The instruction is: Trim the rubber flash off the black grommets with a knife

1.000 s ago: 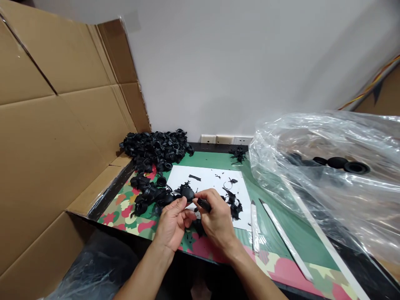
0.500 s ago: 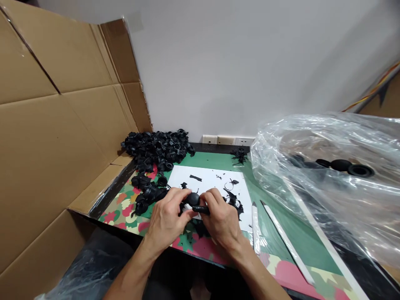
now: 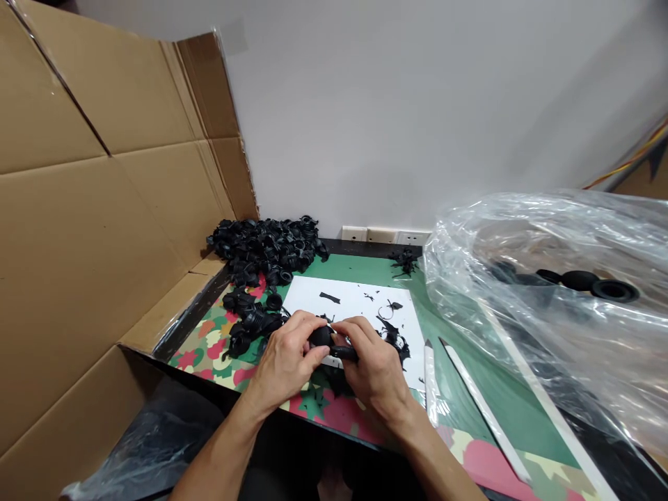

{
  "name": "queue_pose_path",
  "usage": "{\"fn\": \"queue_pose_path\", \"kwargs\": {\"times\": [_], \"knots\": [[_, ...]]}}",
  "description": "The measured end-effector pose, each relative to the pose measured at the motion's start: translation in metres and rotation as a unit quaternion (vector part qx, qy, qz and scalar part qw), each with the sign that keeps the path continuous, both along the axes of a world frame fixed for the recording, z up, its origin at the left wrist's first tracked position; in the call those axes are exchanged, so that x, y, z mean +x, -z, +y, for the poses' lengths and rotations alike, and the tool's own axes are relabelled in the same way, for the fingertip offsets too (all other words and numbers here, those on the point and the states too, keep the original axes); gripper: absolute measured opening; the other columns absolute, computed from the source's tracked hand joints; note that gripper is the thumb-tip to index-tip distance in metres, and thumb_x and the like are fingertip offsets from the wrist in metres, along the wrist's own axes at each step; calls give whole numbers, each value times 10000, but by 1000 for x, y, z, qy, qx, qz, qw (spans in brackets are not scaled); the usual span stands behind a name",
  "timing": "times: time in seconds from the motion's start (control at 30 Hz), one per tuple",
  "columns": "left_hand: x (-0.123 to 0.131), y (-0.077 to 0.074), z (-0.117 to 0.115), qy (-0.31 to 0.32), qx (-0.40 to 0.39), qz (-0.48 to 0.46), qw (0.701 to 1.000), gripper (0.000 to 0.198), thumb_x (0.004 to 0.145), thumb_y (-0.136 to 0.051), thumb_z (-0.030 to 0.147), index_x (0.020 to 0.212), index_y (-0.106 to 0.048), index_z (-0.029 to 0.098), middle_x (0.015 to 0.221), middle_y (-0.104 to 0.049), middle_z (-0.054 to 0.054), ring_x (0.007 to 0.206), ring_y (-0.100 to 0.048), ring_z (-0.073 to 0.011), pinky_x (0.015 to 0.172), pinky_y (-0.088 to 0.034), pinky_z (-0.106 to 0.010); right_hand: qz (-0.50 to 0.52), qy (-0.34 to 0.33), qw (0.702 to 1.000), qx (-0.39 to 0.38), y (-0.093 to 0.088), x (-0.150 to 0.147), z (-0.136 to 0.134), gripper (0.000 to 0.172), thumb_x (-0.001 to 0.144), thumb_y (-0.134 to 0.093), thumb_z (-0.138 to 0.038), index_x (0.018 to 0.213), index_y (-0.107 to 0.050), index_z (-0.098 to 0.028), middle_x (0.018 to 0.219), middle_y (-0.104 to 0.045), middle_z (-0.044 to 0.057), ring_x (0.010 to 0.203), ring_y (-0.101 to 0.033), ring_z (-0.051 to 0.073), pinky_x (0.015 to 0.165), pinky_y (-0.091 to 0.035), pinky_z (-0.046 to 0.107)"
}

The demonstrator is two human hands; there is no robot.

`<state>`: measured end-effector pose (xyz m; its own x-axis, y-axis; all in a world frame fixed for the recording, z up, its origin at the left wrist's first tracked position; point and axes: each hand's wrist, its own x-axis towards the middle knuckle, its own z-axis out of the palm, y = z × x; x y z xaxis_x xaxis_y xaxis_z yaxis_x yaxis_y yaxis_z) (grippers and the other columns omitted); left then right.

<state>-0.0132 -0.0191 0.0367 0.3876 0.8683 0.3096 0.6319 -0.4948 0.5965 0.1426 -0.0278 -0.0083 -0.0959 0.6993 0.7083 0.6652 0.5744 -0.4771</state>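
Above the white sheet point(image 3: 355, 298), my left hand point(image 3: 290, 351) is closed with thumb and fingers around a round black rubber part point(image 3: 321, 337). My right hand point(image 3: 371, 362) grips a dark, rod-like tool point(image 3: 343, 353), whose left end meets the rubber part. The tool's tip is too small to make out. Black scraps point(image 3: 394, 337) lie on the sheet to the right of my hands, and a flat black strip point(image 3: 330, 298) lies beyond them.
A heap of black rubber parts point(image 3: 271, 247) stands at the back left beside a cardboard box point(image 3: 172, 188). At the right, a clear plastic bag point(image 3: 470, 243) holds round black parts. Two white pencil-like sticks point(image 3: 485, 410) lie on the green mat point(image 3: 449, 376).
The whole view has shifted slightly. The round part has turned within my left fingers, and the tool in my right hand has moved a little to the right.
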Motion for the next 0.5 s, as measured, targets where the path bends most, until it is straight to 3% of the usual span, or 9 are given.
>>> {"fn": "queue_pose_path", "kwargs": {"times": [0.1,0.3,0.4,0.5], "knots": [[-1,0,0,-3,5,7,1000,361,726,-539,62,1043,-645,197,1005,-631,-66,672,-574,-145,661,-494,-285,-61,-23,998,-2,-2,5,3,233,867,-398,-64,901,-599,-178,813,-653,47,628,-617,126,480,-383,206],[2,1,0,-5,85,55,995,357,751,-482,28,1036,-633,179,950,-604,-77,816,-617,-192,719,-497,-292,-235,-5,972,-9,-15,2,6,202,808,-438,-53,808,-605,-168,702,-614,29,466,-523,119,423,-216,261],[5,9,0,-27,145,24,989,318,735,-474,10,952,-638,176,886,-608,-65,795,-617,-184,711,-494,-284,-238,-2,965,-109,-26,-5,13,128,807,-495,-111,806,-606,-174,765,-632,49,494,-526,132,442,-204,272],[7,15,-1,-49,163,-73,983,235,704,-511,19,815,-640,181,810,-626,-38,735,-608,-161,664,-488,-261,-182,54,954,-232,-32,3,31,80,758,-566,-141,811,-598,-191,816,-648,52,547,-538,144,486,-255,263]]}}
